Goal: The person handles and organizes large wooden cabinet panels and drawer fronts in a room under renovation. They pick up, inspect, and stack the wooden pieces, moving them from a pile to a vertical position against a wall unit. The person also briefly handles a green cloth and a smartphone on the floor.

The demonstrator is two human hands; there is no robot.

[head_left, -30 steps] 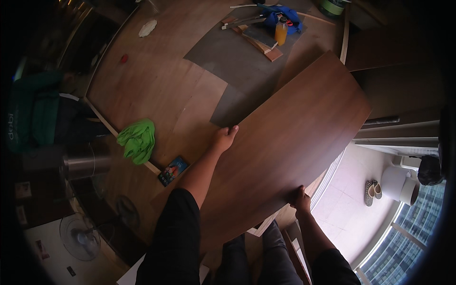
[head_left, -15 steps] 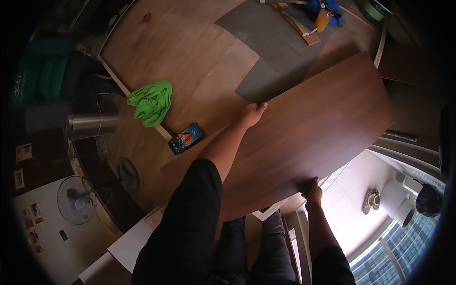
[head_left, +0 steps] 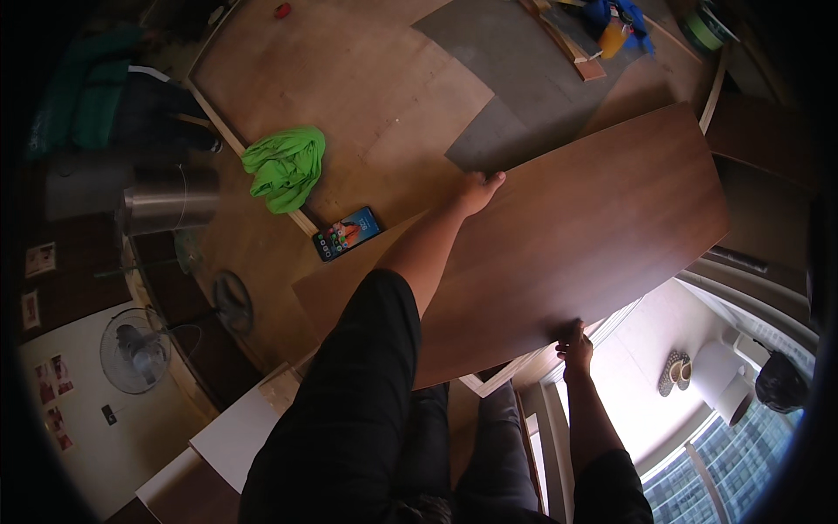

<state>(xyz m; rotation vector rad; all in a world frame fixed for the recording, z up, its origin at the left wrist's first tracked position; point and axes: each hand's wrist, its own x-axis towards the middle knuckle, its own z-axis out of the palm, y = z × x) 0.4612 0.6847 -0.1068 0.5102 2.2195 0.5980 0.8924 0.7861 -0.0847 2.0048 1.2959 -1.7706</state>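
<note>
A large brown wood-grain panel (head_left: 594,227) lies slantwise in front of me, its far right corner raised over the work surface. My left hand (head_left: 480,192) grips its far long edge, thumb on top and the other fingers hidden beneath. At the near long edge my right hand (head_left: 573,349) is closed on the panel, fingers pinching the rim. Left of my left forearm lies a phone (head_left: 347,233) with a lit screen, close to the panel's left end. A bunched bright green cloth (head_left: 286,168) rests beyond the phone.
The wooden work surface (head_left: 349,87) carries a grey sheet (head_left: 497,79), wooden strips (head_left: 567,44), an orange bottle (head_left: 614,37) and a blue cloth (head_left: 602,12). A person in green (head_left: 87,96) stands at far left. A fan (head_left: 135,349) and a pair of shoes (head_left: 674,373) are lower down.
My view has shifted slightly, so the cloth and phone sit a little higher and further right. Both hands keep their hold on the panel. The person at far left has changed posture.
</note>
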